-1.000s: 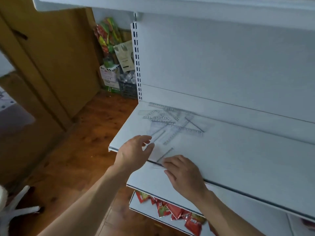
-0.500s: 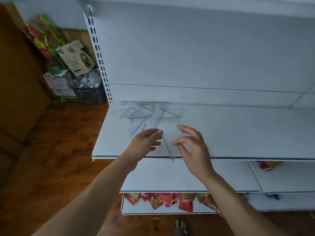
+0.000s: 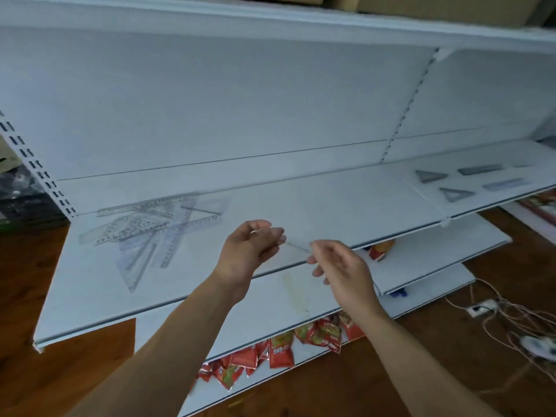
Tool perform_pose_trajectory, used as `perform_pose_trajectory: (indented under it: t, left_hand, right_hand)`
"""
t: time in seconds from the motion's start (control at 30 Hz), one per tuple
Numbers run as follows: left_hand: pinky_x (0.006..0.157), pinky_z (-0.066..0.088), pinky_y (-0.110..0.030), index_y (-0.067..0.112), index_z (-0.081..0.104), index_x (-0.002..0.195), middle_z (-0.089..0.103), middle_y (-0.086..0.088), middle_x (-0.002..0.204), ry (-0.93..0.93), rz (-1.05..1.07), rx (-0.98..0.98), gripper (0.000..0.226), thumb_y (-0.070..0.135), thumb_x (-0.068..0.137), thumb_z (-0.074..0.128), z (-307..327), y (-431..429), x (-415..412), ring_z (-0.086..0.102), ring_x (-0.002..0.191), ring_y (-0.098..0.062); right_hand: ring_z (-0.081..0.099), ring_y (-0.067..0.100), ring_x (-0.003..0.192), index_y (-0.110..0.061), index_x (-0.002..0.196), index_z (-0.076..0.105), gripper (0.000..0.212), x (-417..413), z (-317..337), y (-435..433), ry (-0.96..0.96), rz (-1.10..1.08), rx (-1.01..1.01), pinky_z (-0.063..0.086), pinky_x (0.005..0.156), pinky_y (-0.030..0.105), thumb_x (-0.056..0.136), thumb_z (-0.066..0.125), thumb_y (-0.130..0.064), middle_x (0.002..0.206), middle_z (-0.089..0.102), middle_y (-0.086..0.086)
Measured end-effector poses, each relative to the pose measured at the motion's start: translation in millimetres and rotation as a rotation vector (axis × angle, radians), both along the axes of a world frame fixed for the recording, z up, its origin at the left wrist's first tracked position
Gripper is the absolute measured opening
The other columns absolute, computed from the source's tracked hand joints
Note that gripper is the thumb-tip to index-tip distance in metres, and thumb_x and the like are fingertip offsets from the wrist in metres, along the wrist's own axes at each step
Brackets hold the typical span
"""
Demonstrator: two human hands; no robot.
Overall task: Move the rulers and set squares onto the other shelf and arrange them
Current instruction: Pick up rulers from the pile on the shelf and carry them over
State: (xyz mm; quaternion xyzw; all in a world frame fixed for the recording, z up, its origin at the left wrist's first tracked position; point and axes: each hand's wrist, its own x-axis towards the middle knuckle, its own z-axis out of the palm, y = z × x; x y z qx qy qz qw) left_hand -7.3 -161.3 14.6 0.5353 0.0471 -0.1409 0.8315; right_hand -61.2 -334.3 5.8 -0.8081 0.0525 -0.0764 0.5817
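The single head-worn camera looks forward and down from close above the grip, facing the shelf (image 3: 301, 206) just beyond it, floor (image 3: 36, 281) below and beside.

Dim, bluish, even light with soft shadows; wide-angle bending at edges, slight motion blur throughout.

Red snack packets (image 3: 279, 350) are lying in a row near floor level, one orange packet (image 3: 380, 249) sitting higher up. A power strip (image 3: 481, 308) and tangled cables (image 3: 511, 332) are resting on the wooden floor (image 3: 45, 371); a black crate (image 3: 27, 206) is standing far left.
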Motion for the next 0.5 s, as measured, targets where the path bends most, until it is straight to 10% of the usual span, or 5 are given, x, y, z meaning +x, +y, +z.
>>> perform_pose_trajectory:
  t: [0.23,0.5]
  left_hand:
    - [0.079,0.055,-0.027,0.011,0.061,0.096,0.073,-0.005,0.088,-0.104,-0.199,0.14,0.013,0.007,0.086,0.067,6.5,-143.3,-2.0,0.07,0.086,-0.017]
    - [0.068,0.05,-0.021,0.006,0.068,0.1,0.07,-0.006,0.079,-0.332,-0.434,0.394,0.014,0.006,0.086,0.067,-2.1,-330.5,-9.7,0.066,0.071,-0.008]
  right_hand:
    - [0.056,0.003,0.056,-0.018,0.088,0.07,0.011,-21.2,4.5,-135.5,-0.023,-0.234,0.03,0.043,0.055,0.013,0.092,0.061,-0.022,0.067,0.066,-0.002]
    - [0.064,0.012,0.065,-0.026,0.075,0.067,0.016,-54.8,-0.6,-318.7,0.004,-0.4,-0.039,0.054,0.068,0.037,0.09,0.062,-0.028,0.071,0.069,-0.005]
